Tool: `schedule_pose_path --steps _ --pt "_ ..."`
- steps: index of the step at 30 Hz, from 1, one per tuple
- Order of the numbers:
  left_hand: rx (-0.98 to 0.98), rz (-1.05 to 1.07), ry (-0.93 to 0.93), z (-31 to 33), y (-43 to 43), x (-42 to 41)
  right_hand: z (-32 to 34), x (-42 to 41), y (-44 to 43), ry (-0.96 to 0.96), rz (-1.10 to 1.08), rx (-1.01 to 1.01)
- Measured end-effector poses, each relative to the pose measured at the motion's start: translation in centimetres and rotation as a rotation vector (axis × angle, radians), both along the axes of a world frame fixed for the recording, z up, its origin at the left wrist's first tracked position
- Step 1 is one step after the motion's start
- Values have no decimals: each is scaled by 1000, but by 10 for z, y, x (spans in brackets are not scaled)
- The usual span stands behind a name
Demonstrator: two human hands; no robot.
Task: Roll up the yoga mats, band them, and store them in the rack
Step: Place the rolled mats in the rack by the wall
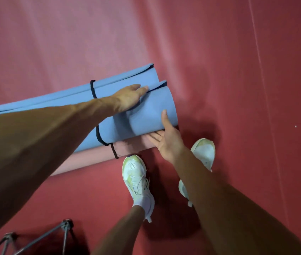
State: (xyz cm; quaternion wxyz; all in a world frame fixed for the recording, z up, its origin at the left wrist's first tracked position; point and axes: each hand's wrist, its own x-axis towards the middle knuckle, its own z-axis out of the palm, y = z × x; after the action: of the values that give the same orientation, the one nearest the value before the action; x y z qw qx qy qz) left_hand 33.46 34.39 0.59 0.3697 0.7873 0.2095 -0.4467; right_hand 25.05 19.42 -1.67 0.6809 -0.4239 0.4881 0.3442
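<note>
A blue yoga mat (146,116) lies loosely rolled on the red floor, its outer flap lifted at the right end. A black band (98,134) loops around it left of centre, with a loose tail hanging off the near side. My left hand (129,98) lies flat on top of the roll, fingers straight, pressing at the flap's edge. My right hand (166,138) is at the roll's right end, palm up. Its straight fingers are slid under the roll and its thumb rests against the front. A pink mat (90,159) lies under the blue one, partly hidden.
My two feet in white and green shoes (136,173) stand just in front of the mats. A thin metal frame (64,230) shows at the bottom left corner. Red floor (238,70) stretches away beyond and to the right.
</note>
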Motion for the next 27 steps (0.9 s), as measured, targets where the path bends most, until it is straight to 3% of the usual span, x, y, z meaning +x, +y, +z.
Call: schedule_pose_path --steps 5,10,16,22,27 --pt "125 -315 -44 5 -4 1 4 -5 -1 -51 -32 40" --pt "58 -494 14 45 3 6 41 -13 -8 -106 51 57" --pt "-116 -378 -54 114 17 12 107 -14 -14 -290 87 88" --pt "-262 -274 -243 206 13 19 193 6 -32 -493 167 -12" --pt "-384 -336 -406 287 -25 34 264 21 -66 -619 114 -161"
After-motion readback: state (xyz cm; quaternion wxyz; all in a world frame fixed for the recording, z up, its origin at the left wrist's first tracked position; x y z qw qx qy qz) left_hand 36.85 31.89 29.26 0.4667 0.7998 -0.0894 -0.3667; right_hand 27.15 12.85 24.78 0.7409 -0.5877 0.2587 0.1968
